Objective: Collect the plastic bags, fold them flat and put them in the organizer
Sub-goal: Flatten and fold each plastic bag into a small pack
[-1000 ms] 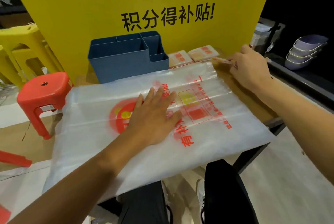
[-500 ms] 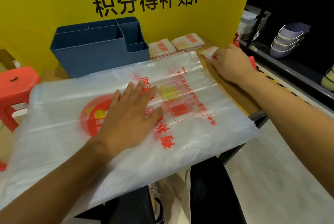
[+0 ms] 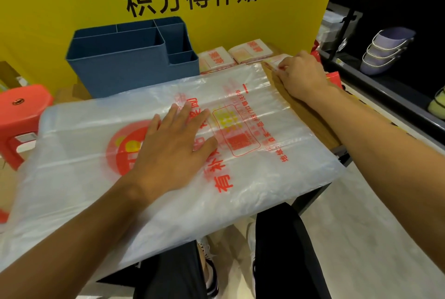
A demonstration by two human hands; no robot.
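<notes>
A large clear plastic bag with red print lies spread flat over the small table, hanging past its front and left edges. My left hand presses flat on the bag's middle, fingers apart. My right hand rests at the bag's far right corner, fingers pinched on a small folded bag there. Behind the big bag stands a blue organizer with several empty compartments. Two folded bags lie to the organizer's right.
A yellow sign board stands right behind the table. The table's brown top shows at the right. A red stool is at the left. A dark shelf with stacked bowls is at the right. My legs are below.
The camera view shifted right and down over the second. Both hands hold about the same places; the right hand's fingers closed on the small folded bag at the far corner.
</notes>
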